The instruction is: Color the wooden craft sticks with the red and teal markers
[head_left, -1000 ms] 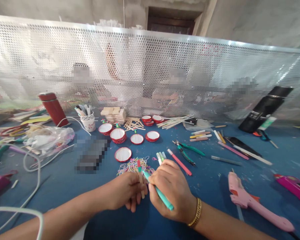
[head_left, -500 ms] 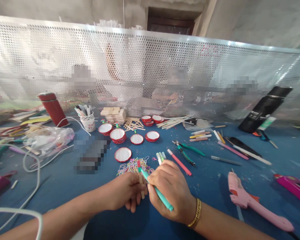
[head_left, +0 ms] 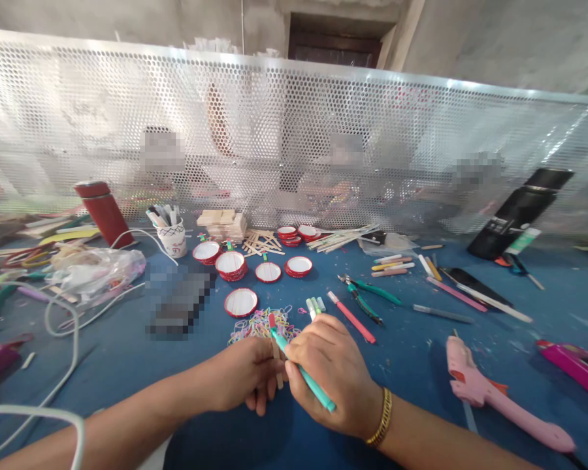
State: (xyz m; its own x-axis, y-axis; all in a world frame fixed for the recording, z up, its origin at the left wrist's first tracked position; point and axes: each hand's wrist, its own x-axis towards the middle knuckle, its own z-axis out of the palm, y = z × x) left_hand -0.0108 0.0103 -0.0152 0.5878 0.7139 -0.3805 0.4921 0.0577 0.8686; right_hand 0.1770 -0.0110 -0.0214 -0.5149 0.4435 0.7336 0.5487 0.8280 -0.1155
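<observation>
My left hand (head_left: 252, 373) pinches a wooden craft stick (head_left: 278, 375) upright; its top end is red with a green band below. In my right hand (head_left: 330, 378) is a teal marker (head_left: 316, 386), its tip touching the stick just under the red part. Right behind the stick lies a pile of colourful rubber bands (head_left: 245, 331). A red-rimmed white lid (head_left: 241, 303) sits beyond the pile. Close to my right fingers are green-capped markers (head_left: 315, 305) and a red marker (head_left: 353, 318).
Stacked red-rimmed lids (head_left: 230, 264), loose craft sticks (head_left: 262, 242) and a cup of markers (head_left: 171, 236) stand farther back. Right are green-handled cutters (head_left: 362, 300) and a pink glue gun (head_left: 500, 398). A phone (head_left: 183, 303) and white cable (head_left: 73, 352) lie left. A perforated metal screen (head_left: 284, 130) closes the back.
The teal marker and my right hand have shifted slightly left, the marker crossing more of the stick. My left hand stays where it was.
</observation>
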